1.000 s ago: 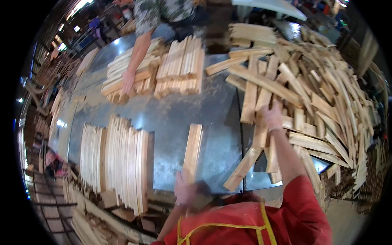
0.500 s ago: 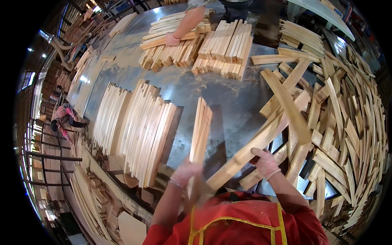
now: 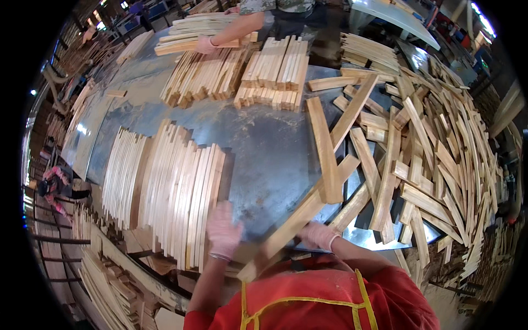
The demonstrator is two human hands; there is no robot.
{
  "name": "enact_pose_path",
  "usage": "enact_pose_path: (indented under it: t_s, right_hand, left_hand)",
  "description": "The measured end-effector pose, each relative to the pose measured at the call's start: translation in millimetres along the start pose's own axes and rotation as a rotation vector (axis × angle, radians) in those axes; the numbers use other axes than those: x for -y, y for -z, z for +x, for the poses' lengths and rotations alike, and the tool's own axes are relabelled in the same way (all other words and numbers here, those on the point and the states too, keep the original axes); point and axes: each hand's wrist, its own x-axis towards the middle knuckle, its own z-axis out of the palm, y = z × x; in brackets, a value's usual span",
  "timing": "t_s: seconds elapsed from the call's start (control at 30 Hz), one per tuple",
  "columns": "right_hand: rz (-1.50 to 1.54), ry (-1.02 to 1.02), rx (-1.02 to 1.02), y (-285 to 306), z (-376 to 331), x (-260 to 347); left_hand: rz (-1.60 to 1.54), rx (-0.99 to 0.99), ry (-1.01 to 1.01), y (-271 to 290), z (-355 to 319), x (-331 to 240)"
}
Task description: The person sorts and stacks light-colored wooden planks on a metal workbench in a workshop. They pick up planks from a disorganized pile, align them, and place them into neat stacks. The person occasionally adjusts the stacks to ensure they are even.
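My left hand (image 3: 224,231), in a pale pinkish glove, is open beside the near right end of a row of pale wooden strips (image 3: 181,192) standing side by side on the table. My gloved right hand (image 3: 318,236) grips the edge of a wooden plank (image 3: 297,223), its fingers partly hidden by the wood. That plank slants from close to my body up to the right. Another loose plank (image 3: 324,154) crosses over its far end.
Loose planks (image 3: 418,181) lie in a jumbled heap on the right. Across the metal table (image 3: 258,137), another person's gloved hand (image 3: 206,45) rests on stacked strips (image 3: 206,71). More bundled strips (image 3: 275,66) sit beside these. Offcuts (image 3: 121,291) are at lower left.
The strips from my left hand now stand at the row's right end, and that hand has let go. My right hand has drawn the plank closer to my body. The view has shifted.
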Motion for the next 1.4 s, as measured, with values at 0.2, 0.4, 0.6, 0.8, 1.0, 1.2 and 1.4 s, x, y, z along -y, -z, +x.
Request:
enact_pose_path:
  t_s: [0.2, 0.4, 0.6, 0.8, 1.0, 1.2, 1.4]
  right_hand:
    - [-0.282, -0.175, -0.787, 139.9, -29.2, 55.6]
    - [0.198, -0.327, -0.845, 180.2, 7.1, -17.9]
    - [1.201, -0.123, -0.682, 120.3, -50.5, 23.4]
    - [0.695, -0.135, -0.058, 22.9, -26.0, 101.5]
    - [0.607, -0.213, 0.029, 20.1, -14.8, 121.0]
    - [0.299, 0.121, 0.168, -4.3, 9.6, 167.1]
    - [0.765, 0.007, -0.219, 54.3, -110.6, 111.6]
  left_hand:
    - [-0.217, 0.409, -0.234, 25.1, -30.3, -151.1]
    - [-0.226, 0.456, -0.166, 21.2, -7.6, -145.4]
    - [-1.197, 0.671, 0.265, 43.8, -5.1, -100.2]
    - [-1.629, 0.698, 0.330, -4.5, 18.7, -98.3]
    - [-0.689, 0.887, -0.166, 50.2, 5.9, -69.7]
    - [-0.340, 0.119, 0.050, 7.0, 20.9, -116.0]
    - [-0.121, -0.190, -0.052, -36.7, 0.4, -39.4]
